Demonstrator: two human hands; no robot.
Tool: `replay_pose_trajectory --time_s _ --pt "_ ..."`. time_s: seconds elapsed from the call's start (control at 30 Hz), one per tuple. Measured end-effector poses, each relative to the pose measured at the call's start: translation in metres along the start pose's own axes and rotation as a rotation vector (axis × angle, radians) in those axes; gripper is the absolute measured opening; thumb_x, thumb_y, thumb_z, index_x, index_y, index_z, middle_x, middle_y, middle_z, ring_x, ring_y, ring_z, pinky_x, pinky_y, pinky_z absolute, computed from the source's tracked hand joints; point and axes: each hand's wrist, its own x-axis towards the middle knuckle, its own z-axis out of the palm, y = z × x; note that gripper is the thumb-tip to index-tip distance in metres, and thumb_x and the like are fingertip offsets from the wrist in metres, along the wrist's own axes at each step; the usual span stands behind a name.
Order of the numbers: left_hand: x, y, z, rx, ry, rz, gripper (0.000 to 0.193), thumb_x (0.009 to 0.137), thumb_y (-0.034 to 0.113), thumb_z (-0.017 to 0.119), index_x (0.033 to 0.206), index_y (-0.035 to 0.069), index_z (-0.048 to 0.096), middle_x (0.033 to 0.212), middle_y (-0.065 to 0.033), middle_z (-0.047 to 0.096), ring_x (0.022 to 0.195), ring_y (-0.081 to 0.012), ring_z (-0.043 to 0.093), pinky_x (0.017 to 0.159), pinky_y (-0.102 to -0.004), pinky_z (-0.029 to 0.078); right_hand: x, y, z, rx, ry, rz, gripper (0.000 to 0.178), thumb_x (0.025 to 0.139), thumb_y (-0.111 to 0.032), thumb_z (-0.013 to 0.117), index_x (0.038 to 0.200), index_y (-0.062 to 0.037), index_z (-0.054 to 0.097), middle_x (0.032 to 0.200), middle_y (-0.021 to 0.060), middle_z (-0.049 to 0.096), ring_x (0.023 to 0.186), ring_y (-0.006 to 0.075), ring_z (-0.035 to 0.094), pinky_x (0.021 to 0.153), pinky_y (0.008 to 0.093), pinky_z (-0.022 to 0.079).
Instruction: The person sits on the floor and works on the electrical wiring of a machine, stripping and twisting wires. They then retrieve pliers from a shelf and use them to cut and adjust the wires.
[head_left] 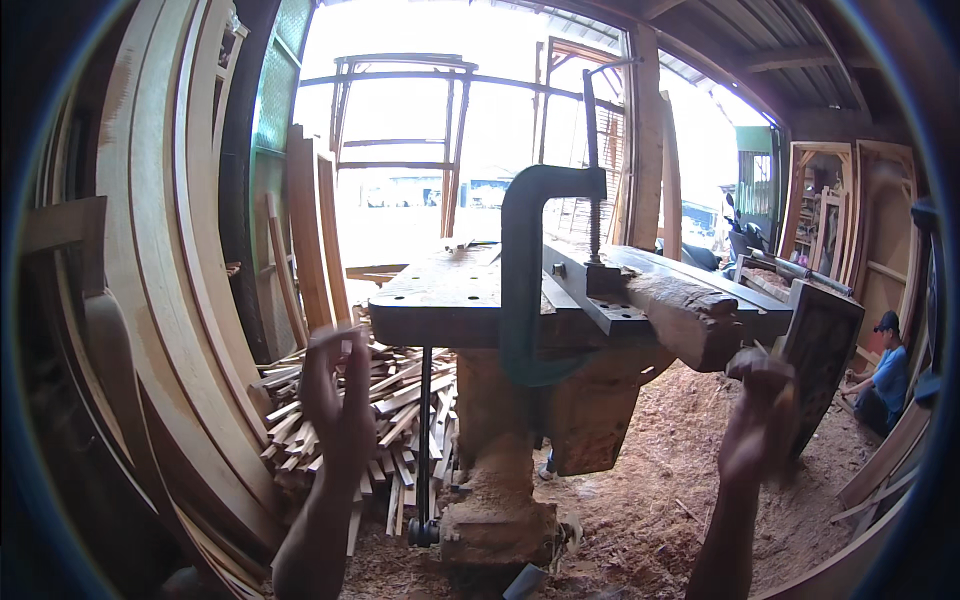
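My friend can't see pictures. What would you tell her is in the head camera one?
Two raised bare hands, the left hand and the right hand, are blurred in front of a heavy woodworking machine with a big clamp on it. Sawdust covers the floor, and wood offcuts lie piled beside curved timber pieces.

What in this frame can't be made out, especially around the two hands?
- Left hand, head view: motion-blurred, grip unreadable, nothing visibly held.
- Right hand: blurred against a dark panel; whether it holds a small wood piece is unclear.
- Clamp: lower jaw hidden under the bench.
- Person in blue: too small, at the rim.
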Motion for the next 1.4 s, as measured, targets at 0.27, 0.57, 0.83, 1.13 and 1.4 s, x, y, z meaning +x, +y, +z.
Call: replay_pose_trajectory --time_s 0.27,0.57,0.83,1.13,1.4 --pt "0.154 -0.035 0.091 0.744 -0.876 -0.605 0.074 0.089 0.056 0.065 0.135 -0.002 0.059 0.139 -0.0249 0.056 0.132 -0.0338 0.052 0.109 -0.0456 0.042 0.085 0.02 0.065 0.474 -0.362 0.246 0.058 0.108 -0.037 0.037 0.087 0.0081 0.068 0.095 0.0202 0.068 0.095 0.0269 0.065 0.092 0.0364 0.047" --pt "0.161 -0.068 0.093 0.634 -1.159 -1.073 0.071 0.098 0.063 0.047 0.148 0.012 0.048 0.145 -0.0129 0.054 0.129 -0.0252 0.056 0.108 -0.0408 0.045 0.076 0.014 0.071 0.179 -0.107 0.318 0.034 0.095 -0.017 0.05 0.073 0.0057 0.06 0.075 0.011 0.062 0.075 0.0178 0.058 0.075 0.0293 0.044" --pt "0.147 -0.066 0.087 0.737 -1.123 -0.752 0.076 0.097 0.068 0.044 0.14 0.007 0.056 0.136 -0.0164 0.062 0.12 -0.0244 0.062 0.104 -0.0375 0.047 0.074 0.013 0.08 0.198 -0.02 0.252 0.035 0.09 -0.018 0.049 0.061 0.0012 0.051 0.064 0.0128 0.051 0.066 0.0203 0.05 0.064 0.0308 0.039" --pt "0.148 -0.059 0.091 0.806 -1.067 -0.939 0.095 0.096 0.07 0.04 0.141 -0.014 0.036 0.128 -0.0335 0.059 0.12 -0.0452 0.059 0.103 -0.0481 0.046 0.109 0.031 0.07 -0.201 -0.398 0.134 0.027 0.092 -0.018 0.051 0.072 -0.0042 0.061 0.077 0.0104 0.06 0.077 0.0218 0.056 0.087 0.0394 0.045" --pt "0.147 -0.055 0.089 0.525 -0.949 -1.162 0.079 0.097 0.062 0.049 0.155 0.012 0.029 0.13 -0.037 0.053 0.128 -0.0459 0.053 0.108 -0.049 0.043 0.17 0.029 0.11 -0.407 -0.757 0.52 0.018 0.091 -0.016 0.057 0.081 -0.004 0.065 0.087 0.0118 0.065 0.089 0.026 0.06 0.093 0.041 0.046"
